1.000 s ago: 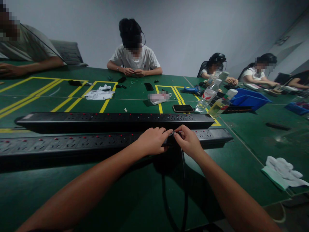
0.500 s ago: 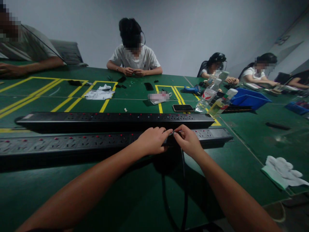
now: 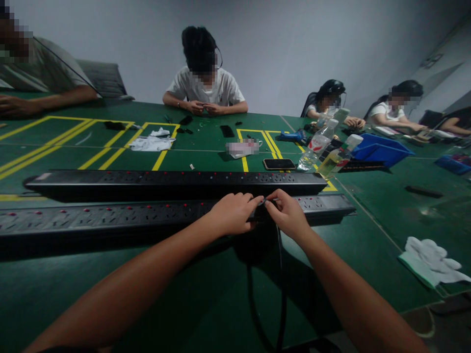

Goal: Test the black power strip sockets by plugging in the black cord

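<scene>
My left hand and my right hand meet fingertip to fingertip over the near long black power strip. Both are closed in a pinch on a small dark part at the strip's top, too small to name. A black cable hangs down from under the hands toward me. A second long black power strip lies parallel just behind the first.
Green table with yellow tape lines. Behind the strips lie a phone, two plastic bottles, a blue bin and white scraps. White gloves lie at the right. Several other people sit around the far side.
</scene>
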`<state>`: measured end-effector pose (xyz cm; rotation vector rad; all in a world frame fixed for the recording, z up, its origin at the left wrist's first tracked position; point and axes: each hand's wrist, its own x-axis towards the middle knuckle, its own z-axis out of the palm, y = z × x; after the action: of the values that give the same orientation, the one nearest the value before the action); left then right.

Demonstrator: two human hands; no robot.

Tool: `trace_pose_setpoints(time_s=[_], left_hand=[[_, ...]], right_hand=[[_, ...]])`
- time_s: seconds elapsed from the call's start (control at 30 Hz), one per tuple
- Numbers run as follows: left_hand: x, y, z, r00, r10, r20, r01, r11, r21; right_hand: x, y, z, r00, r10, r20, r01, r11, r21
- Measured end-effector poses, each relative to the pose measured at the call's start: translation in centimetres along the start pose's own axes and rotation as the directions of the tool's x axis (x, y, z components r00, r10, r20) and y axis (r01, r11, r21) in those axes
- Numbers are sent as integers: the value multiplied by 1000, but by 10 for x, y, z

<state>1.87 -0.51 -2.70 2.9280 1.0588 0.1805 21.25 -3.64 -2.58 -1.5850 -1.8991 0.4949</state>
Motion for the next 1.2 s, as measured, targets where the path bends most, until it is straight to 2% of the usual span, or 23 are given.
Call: trace_pose_setpoints(time_s=[1.2], left_hand=[[0,-1,2,1000,4,-6,-4,1000,3]], right_hand=[[0,2,1,1000,-6,-5,6,1000,22]])
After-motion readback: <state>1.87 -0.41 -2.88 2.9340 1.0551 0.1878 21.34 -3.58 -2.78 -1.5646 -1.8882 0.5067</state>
